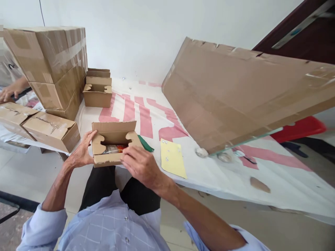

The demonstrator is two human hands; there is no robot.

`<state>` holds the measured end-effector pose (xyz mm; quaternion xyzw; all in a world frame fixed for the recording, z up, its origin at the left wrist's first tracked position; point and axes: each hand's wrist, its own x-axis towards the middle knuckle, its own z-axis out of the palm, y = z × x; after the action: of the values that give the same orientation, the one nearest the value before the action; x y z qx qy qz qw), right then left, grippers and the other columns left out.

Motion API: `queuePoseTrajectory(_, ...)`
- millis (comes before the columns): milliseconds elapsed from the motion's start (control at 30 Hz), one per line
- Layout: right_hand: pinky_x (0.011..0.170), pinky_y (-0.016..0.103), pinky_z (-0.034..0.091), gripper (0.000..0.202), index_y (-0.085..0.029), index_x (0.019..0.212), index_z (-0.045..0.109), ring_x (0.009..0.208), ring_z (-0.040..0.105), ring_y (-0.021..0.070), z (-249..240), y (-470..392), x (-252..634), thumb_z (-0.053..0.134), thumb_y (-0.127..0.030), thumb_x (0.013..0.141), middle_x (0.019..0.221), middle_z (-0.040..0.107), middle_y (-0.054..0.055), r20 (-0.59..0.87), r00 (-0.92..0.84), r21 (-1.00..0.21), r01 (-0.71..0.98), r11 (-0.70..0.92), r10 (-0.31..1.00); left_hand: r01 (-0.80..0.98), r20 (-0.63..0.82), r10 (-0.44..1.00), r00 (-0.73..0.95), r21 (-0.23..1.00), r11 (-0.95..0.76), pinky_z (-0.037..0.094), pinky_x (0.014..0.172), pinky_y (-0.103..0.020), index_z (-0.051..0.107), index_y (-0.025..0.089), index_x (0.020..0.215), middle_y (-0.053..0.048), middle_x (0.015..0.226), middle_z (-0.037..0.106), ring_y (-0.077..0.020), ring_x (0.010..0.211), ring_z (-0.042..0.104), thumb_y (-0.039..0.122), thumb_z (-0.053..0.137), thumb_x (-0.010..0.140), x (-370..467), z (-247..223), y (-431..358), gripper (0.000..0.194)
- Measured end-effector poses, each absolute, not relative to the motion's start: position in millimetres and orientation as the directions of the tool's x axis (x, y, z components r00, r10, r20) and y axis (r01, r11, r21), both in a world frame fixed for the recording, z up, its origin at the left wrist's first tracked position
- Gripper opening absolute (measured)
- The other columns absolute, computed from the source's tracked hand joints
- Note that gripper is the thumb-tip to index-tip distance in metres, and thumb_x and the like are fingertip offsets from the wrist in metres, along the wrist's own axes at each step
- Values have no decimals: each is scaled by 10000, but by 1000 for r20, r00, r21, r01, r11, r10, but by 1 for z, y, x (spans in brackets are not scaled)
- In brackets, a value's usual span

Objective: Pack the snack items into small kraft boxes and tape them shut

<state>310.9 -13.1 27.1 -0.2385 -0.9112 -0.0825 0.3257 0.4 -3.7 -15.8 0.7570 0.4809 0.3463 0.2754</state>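
Note:
A small brown cardboard box (107,160) with its lid raised sits at the table's near edge, in front of my body. My left hand (83,150) grips its left side, thumb near the top corner. Bent fingers of my right hand (142,167) close on the front right rim and hide that corner. Between the side flaps, a clear plastic packet (112,149) with orange-red parts shows inside the box. Just right of the box lies a green piece (146,143), partly hidden behind it.
A yellow sheet (172,158) lies to the right. Taped cartons (56,55) are stacked at left, near another open box (97,99) and closed boxes (49,129). A large cardboard panel (235,94) leans across the right. Another person's hand (13,91) is at far left.

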Motion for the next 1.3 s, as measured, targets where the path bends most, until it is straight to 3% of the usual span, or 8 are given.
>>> queuePoseTrajectory(167,795,359,515,214,-223,989,740,879,627,206,-6,-37,314,620,-57,1049,950,733,64,713,-625,68,513,856,318,532,283,913,292,745,-401,570,1204,-572,325,261,1751,-212,1718,332,-467,1600,425,458,948,739,5,-17,-9,1204)
queuePoseTrajectory(567,836,408,582,192,-220,1101,755,941,695,242,-9,-19,332,658,-83,1006,1034,771,95,742,-559,-86,469,879,371,543,275,929,246,755,-368,568,1206,-588,325,267,1750,-206,1714,351,-452,1598,431,450,928,749,6,-20,-12,1183)
queuePoseTrajectory(767,879,437,632,95,-242,1107,792,990,740,268,6,0,359,742,-255,1027,1044,793,95,719,-465,-344,408,846,517,530,281,922,266,756,-383,566,1200,-615,321,281,1749,-208,1712,342,-456,1599,421,488,928,757,4,-19,-9,1182)
queuePoseTrajectory(933,853,377,637,229,-236,1009,814,923,763,227,33,12,361,613,-290,1104,975,812,79,496,-596,-578,317,752,632,545,285,917,279,739,-396,571,1205,-599,328,296,1748,-193,1712,340,-442,1589,440,463,923,751,7,-16,-10,1172)
queuePoseTrajectory(1133,917,389,615,214,-241,1086,849,1010,782,240,47,35,347,640,-276,1054,1123,846,79,246,-678,-622,438,649,693,539,289,923,254,750,-383,585,1182,-591,364,280,1729,-196,1713,367,-445,1589,442,493,922,740,6,-17,-10,1155)
queuePoseTrajectory(1300,975,412,608,354,-246,1096,855,1118,764,261,47,57,346,630,-519,1078,1197,836,83,331,-554,-750,337,569,764,486,261,959,111,827,-281,574,1150,-625,493,282,1654,-191,1670,491,-469,1506,542,612,950,708,4,-15,11,1101)
